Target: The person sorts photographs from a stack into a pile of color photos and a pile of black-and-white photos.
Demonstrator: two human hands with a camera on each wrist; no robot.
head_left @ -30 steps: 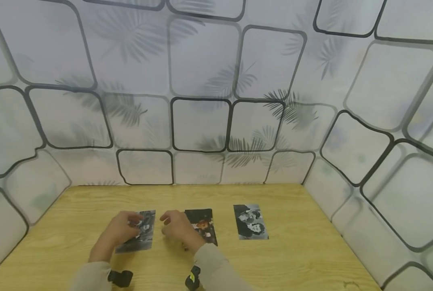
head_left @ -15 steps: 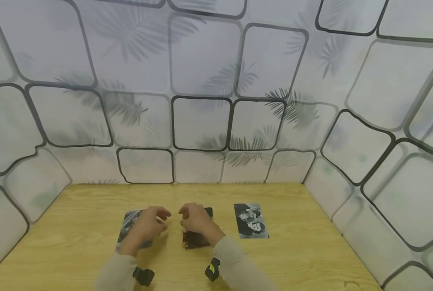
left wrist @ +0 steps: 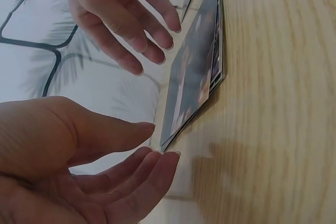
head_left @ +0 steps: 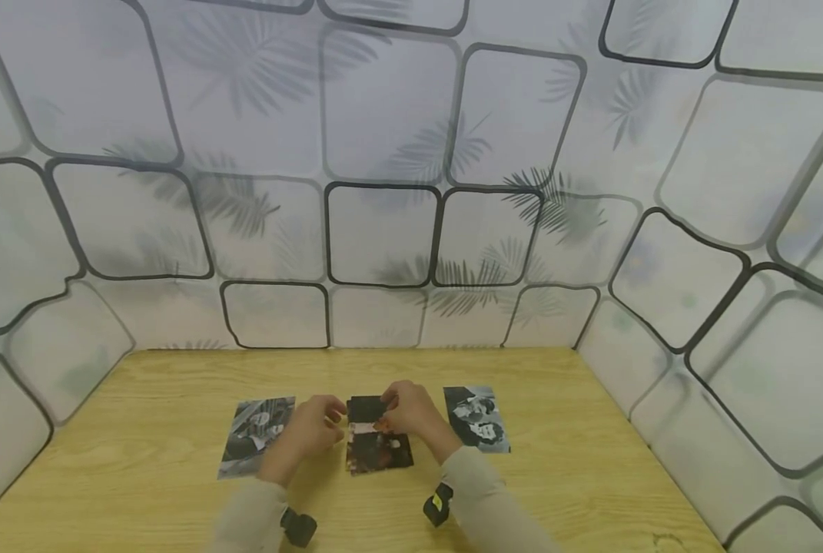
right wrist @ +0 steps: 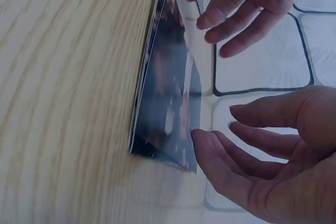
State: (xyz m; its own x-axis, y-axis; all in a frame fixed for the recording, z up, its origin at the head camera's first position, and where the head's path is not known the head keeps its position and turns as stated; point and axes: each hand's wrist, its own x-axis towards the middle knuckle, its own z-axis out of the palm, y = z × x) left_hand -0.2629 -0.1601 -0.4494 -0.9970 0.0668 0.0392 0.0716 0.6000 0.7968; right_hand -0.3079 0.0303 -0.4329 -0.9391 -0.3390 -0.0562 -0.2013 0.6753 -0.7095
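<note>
A small stack of dark photo prints [head_left: 376, 455] lies in the middle of the table, its layers showing along the edge [left wrist: 219, 56] in the left wrist view. Just left of it is my left hand [head_left: 314, 426], thumb and fingers apart, fingertips right at a corner of the stack in the left wrist view. My right hand [head_left: 414, 415] hovers over the stack's right side with loosely bent fingers; the right wrist view shows a gap between its thumb and fingers [right wrist: 210, 156]. Neither hand grips anything.
A black-and-white photo print [head_left: 245, 442] lies to the left, partly behind the left forearm. Another black-and-white print [head_left: 479, 421] lies to the right. The wood-grain table [head_left: 563, 491] ends at patterned wall panels [head_left: 383, 230] behind and on both sides.
Both hands have moved right. The left hand has left the left print and come beside the middle stack; the right has crossed to the stack's right side, uncovering more of it.
</note>
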